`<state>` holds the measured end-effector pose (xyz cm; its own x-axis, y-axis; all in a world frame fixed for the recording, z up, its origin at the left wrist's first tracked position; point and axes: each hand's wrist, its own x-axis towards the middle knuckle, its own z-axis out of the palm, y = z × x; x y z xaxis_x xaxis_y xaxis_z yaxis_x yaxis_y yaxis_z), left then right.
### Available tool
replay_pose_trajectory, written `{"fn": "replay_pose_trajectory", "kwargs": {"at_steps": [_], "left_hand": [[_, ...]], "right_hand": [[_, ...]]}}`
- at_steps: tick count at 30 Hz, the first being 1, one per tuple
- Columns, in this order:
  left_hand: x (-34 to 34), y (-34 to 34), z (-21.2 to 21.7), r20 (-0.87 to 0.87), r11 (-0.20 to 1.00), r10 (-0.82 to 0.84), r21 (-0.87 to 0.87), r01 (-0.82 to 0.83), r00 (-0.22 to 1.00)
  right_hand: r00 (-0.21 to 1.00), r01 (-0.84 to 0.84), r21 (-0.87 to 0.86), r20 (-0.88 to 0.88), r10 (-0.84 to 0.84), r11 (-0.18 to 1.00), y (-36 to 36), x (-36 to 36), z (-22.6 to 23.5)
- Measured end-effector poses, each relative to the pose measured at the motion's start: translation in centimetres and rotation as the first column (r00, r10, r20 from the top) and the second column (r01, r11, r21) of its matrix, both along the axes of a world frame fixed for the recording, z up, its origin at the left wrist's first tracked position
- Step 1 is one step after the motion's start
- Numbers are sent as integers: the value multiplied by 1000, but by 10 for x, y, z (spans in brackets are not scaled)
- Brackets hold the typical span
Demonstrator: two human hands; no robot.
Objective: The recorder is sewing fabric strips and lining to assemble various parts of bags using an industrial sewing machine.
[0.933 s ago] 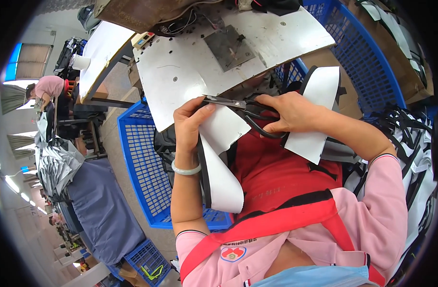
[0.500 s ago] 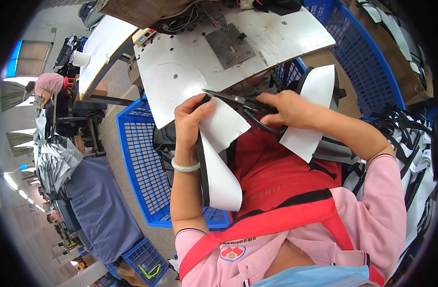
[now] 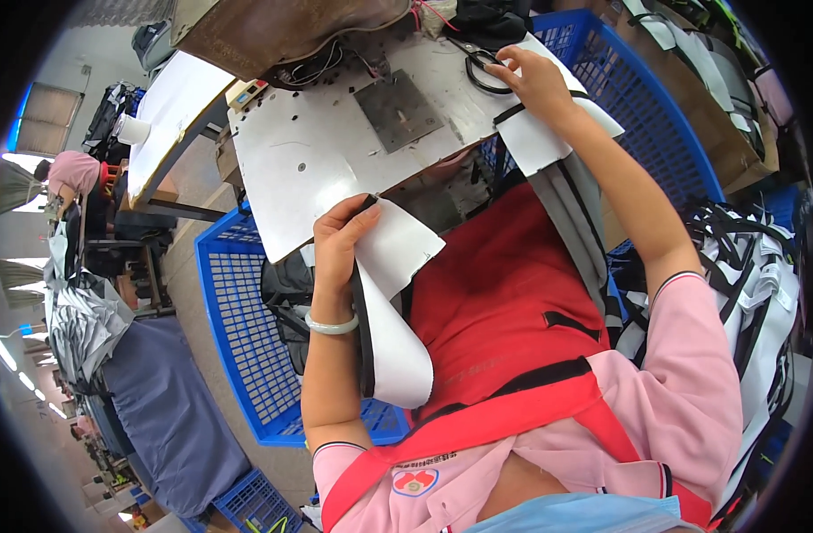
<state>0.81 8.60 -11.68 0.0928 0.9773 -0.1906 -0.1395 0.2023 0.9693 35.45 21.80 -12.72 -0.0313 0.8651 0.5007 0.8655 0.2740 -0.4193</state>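
My left hand (image 3: pixel 342 235) pinches the black-edged corner of a white fabric piece (image 3: pixel 393 342). The piece folds over and hangs down beside my wrist, in front of the red apron (image 3: pixel 504 293). At the table's far right, the fingers of my right hand (image 3: pixel 535 82) are on the handle loops of black-handled scissors (image 3: pixel 488 73). The scissors are at the tabletop with their blades pointing away to the left. Under my right forearm, another white piece with black edging (image 3: pixel 533 144) drapes over the table's edge, next to a hanging grey strip (image 3: pixel 577 222).
The white table (image 3: pixel 291 195) carries a metal plate (image 3: pixel 396 111) and a brown machine body (image 3: pixel 282 35). Blue baskets stand at left (image 3: pixel 251 329) and right (image 3: pixel 637 98). Black and white straps (image 3: pixel 762 284) pile up at the right. Another person (image 3: pixel 73 173) bends over at the far left.
My right hand has carried the scissors from beside the left hand's fabric to the far right of the table. The other white piece now lies over the table edge. My left hand keeps its pinch.
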Motion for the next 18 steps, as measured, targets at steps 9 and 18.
{"fn": "replay_pose_trajectory", "kwargs": {"at_steps": [9,18], "left_hand": [[77,12,-27,-168,999,-33,-14,31,985],[-78,-24,-120,-758,954,-71,138,267,648]], "right_hand": [[387,-719,-641,-48,921,268,-200,-118,35],[712,-702,-494,-487,506,513,-164,-46,47]]}}
